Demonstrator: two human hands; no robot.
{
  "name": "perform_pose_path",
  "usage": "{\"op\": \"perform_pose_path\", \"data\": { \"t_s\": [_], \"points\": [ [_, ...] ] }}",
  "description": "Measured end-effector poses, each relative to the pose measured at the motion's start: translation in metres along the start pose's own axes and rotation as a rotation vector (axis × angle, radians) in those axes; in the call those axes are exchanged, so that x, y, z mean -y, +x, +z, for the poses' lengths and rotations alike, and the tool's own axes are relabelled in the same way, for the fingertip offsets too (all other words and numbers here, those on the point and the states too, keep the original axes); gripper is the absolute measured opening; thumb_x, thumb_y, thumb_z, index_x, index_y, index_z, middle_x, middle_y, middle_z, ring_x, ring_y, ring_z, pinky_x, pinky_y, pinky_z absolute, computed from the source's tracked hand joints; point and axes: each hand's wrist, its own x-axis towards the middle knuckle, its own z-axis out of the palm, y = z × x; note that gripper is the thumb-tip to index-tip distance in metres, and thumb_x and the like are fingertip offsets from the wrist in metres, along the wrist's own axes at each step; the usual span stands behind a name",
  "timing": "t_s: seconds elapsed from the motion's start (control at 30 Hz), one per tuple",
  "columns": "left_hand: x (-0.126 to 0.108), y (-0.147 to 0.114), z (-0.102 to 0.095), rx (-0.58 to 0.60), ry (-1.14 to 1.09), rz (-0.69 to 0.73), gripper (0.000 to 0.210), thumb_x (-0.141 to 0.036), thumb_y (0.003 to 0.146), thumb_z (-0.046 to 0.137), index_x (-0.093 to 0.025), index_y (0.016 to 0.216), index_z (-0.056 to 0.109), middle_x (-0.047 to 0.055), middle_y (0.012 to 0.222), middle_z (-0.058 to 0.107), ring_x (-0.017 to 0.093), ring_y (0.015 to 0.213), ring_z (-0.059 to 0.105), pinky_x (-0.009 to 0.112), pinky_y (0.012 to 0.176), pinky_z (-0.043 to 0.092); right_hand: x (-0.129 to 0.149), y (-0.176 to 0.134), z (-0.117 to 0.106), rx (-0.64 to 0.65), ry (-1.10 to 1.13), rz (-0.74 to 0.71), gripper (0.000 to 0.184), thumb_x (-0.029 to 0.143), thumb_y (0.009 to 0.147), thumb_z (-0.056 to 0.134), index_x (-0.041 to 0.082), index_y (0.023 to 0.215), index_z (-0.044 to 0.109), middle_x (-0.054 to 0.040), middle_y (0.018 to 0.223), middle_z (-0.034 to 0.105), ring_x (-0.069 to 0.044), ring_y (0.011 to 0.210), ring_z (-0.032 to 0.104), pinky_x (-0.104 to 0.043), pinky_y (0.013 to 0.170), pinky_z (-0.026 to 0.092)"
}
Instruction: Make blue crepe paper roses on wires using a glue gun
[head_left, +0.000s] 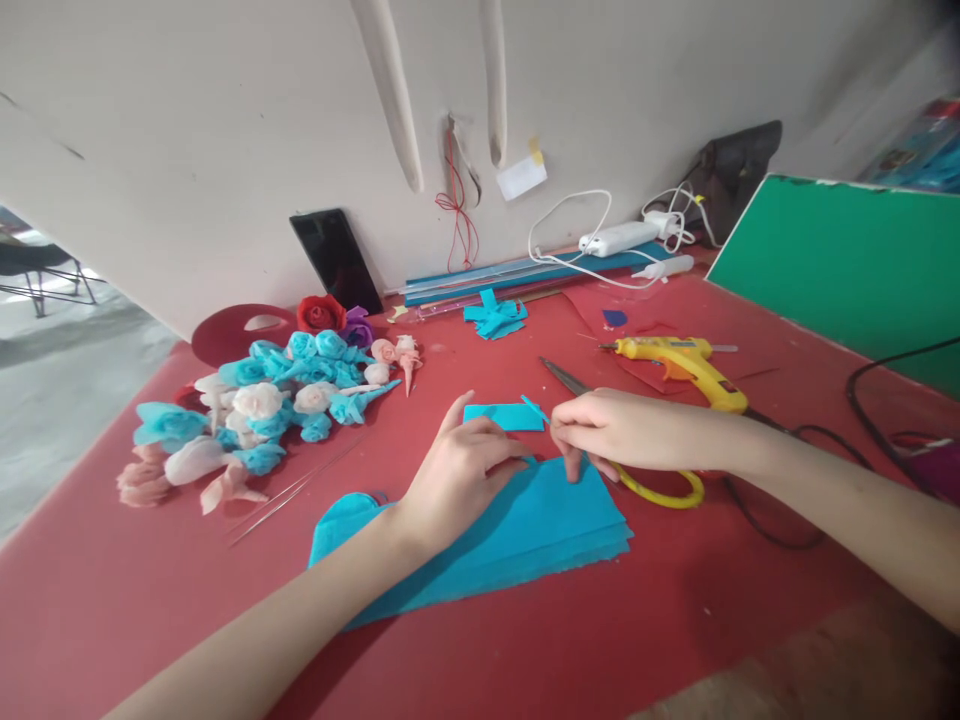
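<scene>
Left hand [461, 475] lies with bent fingers over the far edge of a flat, layered stack of bright-blue, crepe-like paper [510, 545] on the red tabletop [720, 640]; whether it pinches any layer cannot be told. The right hand [611, 425] bunches its fingers by the stack's far right corner, over metal scissors with yellow handles [566, 377] — its exact grip is hidden. Just beyond the stack lies a small blue rectangular piece [499, 416]. The stack looks light, limp and easily creased or torn, its layers likely to slide — so 1 flat palm near the middle should steady it, while 2 fingertips could take a layer at the loose right edge.
</scene>
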Motion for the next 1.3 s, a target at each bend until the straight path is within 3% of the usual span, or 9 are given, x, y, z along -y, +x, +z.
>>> {"op": "perform_pose_path", "data": {
  "t_s": [0.2, 0.43, 0.77, 0.9, 1.03, 1.1, 1.2, 1.3],
  "points": [
    [-0.002, -0.003, -0.001, -0.036, -0.008, 0.015, 0.013, -0.017, 0.084, 0.058, -0.022, 0.076, 0.067, 0.0, 0.099, 0.07, 0.017, 0.096, 0.06, 0.055, 0.109, 0.019, 0.002, 0.0, 0.0, -0.01, -0.003, -0.003, 0.032, 0.039, 0.095, 0.043, 0.012, 0.086, 0.058, -0.0002, 0.075, 0.061, -0.007, 0.052, 0.053, -0.021, 0.05, 0.045],
    [-0.002, -0.003, -0.003, -0.058, -0.047, 0.009, 0.012, -0.019, 0.085, 0.058, -0.023, 0.077, 0.066, -0.004, 0.079, 0.072, 0.014, 0.083, 0.06, 0.056, 0.113, 0.006, 0.002, -0.001, 0.0, -0.007, -0.003, -0.008, 0.032, 0.037, 0.096, 0.041, 0.012, 0.083, 0.057, -0.0005, 0.077, 0.062, -0.007, 0.052, 0.053, -0.021, 0.05, 0.045],
    [-0.001, -0.004, -0.001, -0.025, -0.161, -0.091, 0.011, -0.012, 0.085, 0.05, -0.019, 0.082, 0.059, -0.002, 0.079, 0.068, 0.013, 0.074, 0.064, 0.055, 0.113, 0.014, -0.002, 0.002, 0.001, -0.013, 0.002, 0.003, 0.032, 0.033, 0.096, 0.041, 0.013, 0.077, 0.056, 0.0011, 0.068, 0.061, -0.007, 0.048, 0.052, -0.021, 0.048, 0.043],
    [-0.002, -0.003, 0.0, -0.092, -0.243, -0.159, 0.008, -0.014, 0.086, 0.05, -0.019, 0.082, 0.055, -0.003, 0.075, 0.068, 0.013, 0.072, 0.066, 0.052, 0.112, 0.019, 0.0, 0.001, 0.002, -0.029, 0.001, -0.022, 0.03, 0.026, 0.094, 0.039, 0.014, 0.072, 0.057, 0.0009, 0.067, 0.063, -0.007, 0.046, 0.052, -0.019, 0.044, 0.039],
    [-0.009, 0.001, -0.008, -0.248, -0.351, -0.252, 0.003, -0.018, 0.085, 0.055, -0.019, 0.087, 0.054, -0.002, 0.079, 0.071, 0.015, 0.076, 0.069, 0.051, 0.112, 0.022, 0.014, -0.004, 0.005, -0.175, 0.003, -0.114, 0.029, 0.027, 0.093, 0.041, 0.017, 0.071, 0.058, 0.0021, 0.062, 0.061, -0.007, 0.051, 0.054, -0.018, 0.048, 0.039],
    [-0.015, 0.003, -0.019, -0.325, -0.411, -0.294, 0.005, -0.02, 0.084, 0.057, -0.019, 0.088, 0.055, 0.0, 0.083, 0.071, 0.016, 0.079, 0.069, 0.047, 0.107, 0.034, 0.024, -0.008, 0.008, -0.264, 0.023, -0.19, 0.029, 0.029, 0.094, 0.04, 0.018, 0.075, 0.058, 0.0021, 0.065, 0.061, -0.008, 0.057, 0.057, -0.017, 0.052, 0.042],
    [-0.029, 0.005, -0.039, -0.389, -0.495, -0.333, 0.005, -0.024, 0.083, 0.061, -0.019, 0.083, 0.059, 0.0, 0.083, 0.071, 0.015, 0.078, 0.07, 0.03, 0.083, 0.054, 0.037, -0.015, 0.015, -0.372, 0.032, -0.323, 0.024, 0.026, 0.094, 0.041, 0.019, 0.08, 0.06, 0.0037, 0.065, 0.06, -0.007, 0.062, 0.059, -0.015, 0.056, 0.043],
    [-0.045, 0.004, -0.058, -0.421, -0.573, -0.352, 0.004, -0.024, 0.083, 0.061, -0.021, 0.082, 0.062, -0.003, 0.083, 0.072, 0.011, 0.078, 0.069, 0.016, 0.067, 0.055, 0.044, -0.022, 0.024, -0.445, 0.009, -0.446, 0.019, 0.02, 0.092, 0.045, 0.02, 0.084, 0.061, 0.0046, 0.07, 0.063, -0.005, 0.062, 0.058, -0.013, 0.058, 0.042]
  ]
}}
